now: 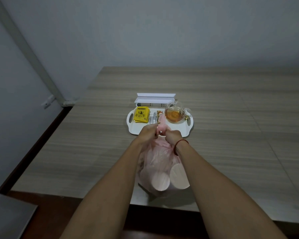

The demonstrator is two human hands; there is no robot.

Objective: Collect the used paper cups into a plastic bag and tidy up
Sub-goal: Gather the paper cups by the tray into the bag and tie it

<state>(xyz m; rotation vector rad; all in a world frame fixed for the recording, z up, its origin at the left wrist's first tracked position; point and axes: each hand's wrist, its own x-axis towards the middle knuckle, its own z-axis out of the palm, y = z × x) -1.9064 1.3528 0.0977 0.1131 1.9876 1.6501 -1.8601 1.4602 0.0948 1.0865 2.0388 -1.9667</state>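
**Wood tabletop [231,135]: tying off the bag**

My left grip [148,133] and right grip [173,137] each clench a handle of the pink plastic bag [155,157], apparently to knot it, keeping the paper cups [160,182] inside, just before the white tray [162,131].

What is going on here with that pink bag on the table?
A person grips the twisted neck of a pink plastic bag with the left hand and the right hand, apparently tying it shut. The bag rests on the wooden table near its front edge, and the bases of two paper cups show through it. Behind it, a white tray holds yellow tea packets and a glass teapot of tea, untouched.
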